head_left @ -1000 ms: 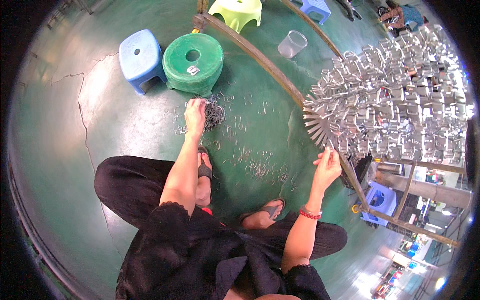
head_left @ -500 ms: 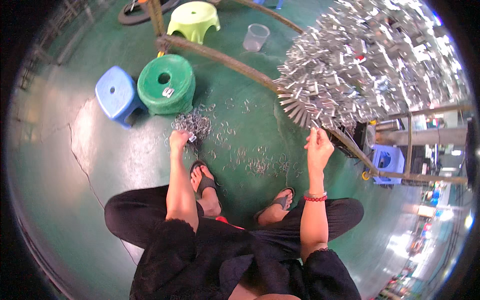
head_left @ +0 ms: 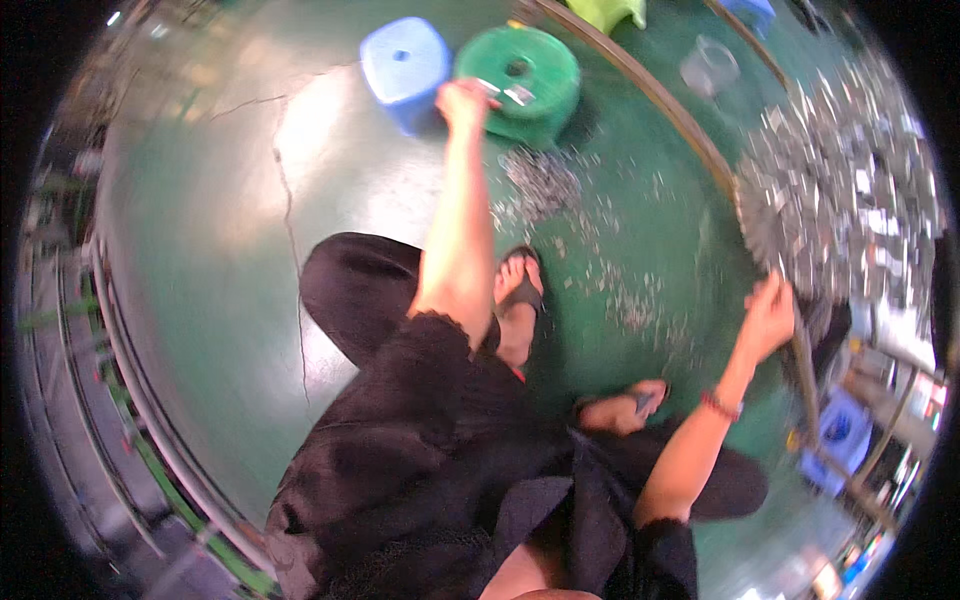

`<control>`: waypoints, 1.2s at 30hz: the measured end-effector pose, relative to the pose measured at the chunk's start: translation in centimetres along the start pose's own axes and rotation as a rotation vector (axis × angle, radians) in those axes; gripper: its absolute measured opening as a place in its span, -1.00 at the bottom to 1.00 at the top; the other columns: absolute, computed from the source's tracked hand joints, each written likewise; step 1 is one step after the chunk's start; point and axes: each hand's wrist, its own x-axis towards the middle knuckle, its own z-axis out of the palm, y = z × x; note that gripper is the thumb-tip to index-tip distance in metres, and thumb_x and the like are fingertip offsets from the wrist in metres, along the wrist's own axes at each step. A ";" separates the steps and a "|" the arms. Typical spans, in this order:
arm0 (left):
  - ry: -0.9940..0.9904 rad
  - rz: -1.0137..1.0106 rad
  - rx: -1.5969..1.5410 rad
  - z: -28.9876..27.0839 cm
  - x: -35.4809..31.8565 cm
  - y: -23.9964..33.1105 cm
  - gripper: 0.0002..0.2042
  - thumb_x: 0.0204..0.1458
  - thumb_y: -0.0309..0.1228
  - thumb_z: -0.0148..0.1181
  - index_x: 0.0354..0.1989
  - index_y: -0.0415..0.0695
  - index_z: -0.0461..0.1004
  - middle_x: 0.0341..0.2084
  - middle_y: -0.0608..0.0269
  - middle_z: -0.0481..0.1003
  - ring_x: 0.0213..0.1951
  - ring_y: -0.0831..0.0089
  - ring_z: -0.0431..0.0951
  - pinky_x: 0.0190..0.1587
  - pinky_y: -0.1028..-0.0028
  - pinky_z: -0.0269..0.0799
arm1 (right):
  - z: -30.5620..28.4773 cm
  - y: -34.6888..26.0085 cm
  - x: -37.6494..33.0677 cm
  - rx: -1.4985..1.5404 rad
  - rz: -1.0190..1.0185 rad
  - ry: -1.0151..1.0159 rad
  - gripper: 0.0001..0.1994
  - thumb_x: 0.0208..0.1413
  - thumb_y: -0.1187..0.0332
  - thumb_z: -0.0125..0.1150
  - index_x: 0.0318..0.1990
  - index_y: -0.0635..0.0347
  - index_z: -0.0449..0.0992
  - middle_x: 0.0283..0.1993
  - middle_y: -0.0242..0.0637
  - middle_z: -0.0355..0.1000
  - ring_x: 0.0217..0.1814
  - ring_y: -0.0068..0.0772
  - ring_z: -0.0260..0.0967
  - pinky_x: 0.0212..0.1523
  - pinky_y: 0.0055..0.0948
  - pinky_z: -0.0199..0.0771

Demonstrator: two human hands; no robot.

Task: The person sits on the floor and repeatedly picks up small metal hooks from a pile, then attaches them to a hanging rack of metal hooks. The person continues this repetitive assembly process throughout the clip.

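Note:
My left hand (head_left: pixel 466 104) reaches out to the near left edge of the round green stool (head_left: pixel 556 62). Its fingers are closed on a small silvery metal piece, blurred by motion. Another small shiny metal piece (head_left: pixel 520 95) lies on the stool top. Just below the stool is a pile of small metal clips (head_left: pixel 540 182) on the floor, with more scattered to its right. At the right, my right hand (head_left: pixel 770 318) is closed beside a large cluster of thin metal strips (head_left: pixel 840 190); what its fingers pinch, if anything, cannot be made out.
A blue stool (head_left: pixel 405 60) stands left of the green one. Rusty metal bars (head_left: pixel 660 85) run diagonally past the strips. Farther off are a clear plastic cup (head_left: pixel 710 66) and a lime stool (head_left: pixel 607 12); another blue stool (head_left: pixel 838 438) sits at lower right.
My left hand has moved from the clip pile up to the green stool with the small metal piece. My right hand stays near the metal strips. The whole view has swung left.

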 end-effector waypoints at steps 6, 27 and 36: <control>0.000 -0.110 0.135 2.5 3.2 -3.8 -0.78 -0.13 -0.34 0.22 -0.28 -0.08 0.60 -0.49 0.18 0.59 -0.46 0.35 0.61 -0.20 0.42 0.49 | 0.6 1.6 1.8 -0.100 -0.279 0.042 -0.75 0.08 0.24 0.12 -0.44 0.28 0.45 -0.58 -0.07 0.36 -0.60 -0.14 0.28 -0.48 -0.33 0.30; -1.043 0.492 0.368 16.9 -28.2 -0.3 -0.82 -0.10 -0.30 0.16 -0.36 -0.07 0.57 -0.50 0.06 0.54 -0.38 0.18 0.56 -0.26 0.28 0.46 | -1.1 2.7 1.1 0.033 -0.187 0.058 -0.81 0.07 0.35 0.15 -0.45 0.30 0.45 -0.58 -0.14 0.35 -0.62 -0.29 0.30 -0.53 -0.39 0.29; -0.990 0.540 0.331 17.2 -29.2 -0.4 -0.83 -0.10 -0.31 0.14 -0.36 -0.06 0.56 -0.51 0.05 0.53 -0.40 0.12 0.56 -0.29 0.25 0.46 | -0.5 3.9 1.6 0.053 -0.218 0.072 -0.78 0.07 0.38 0.15 -0.53 0.32 0.37 -0.62 -0.18 0.30 -0.65 -0.32 0.24 -0.57 -0.39 0.23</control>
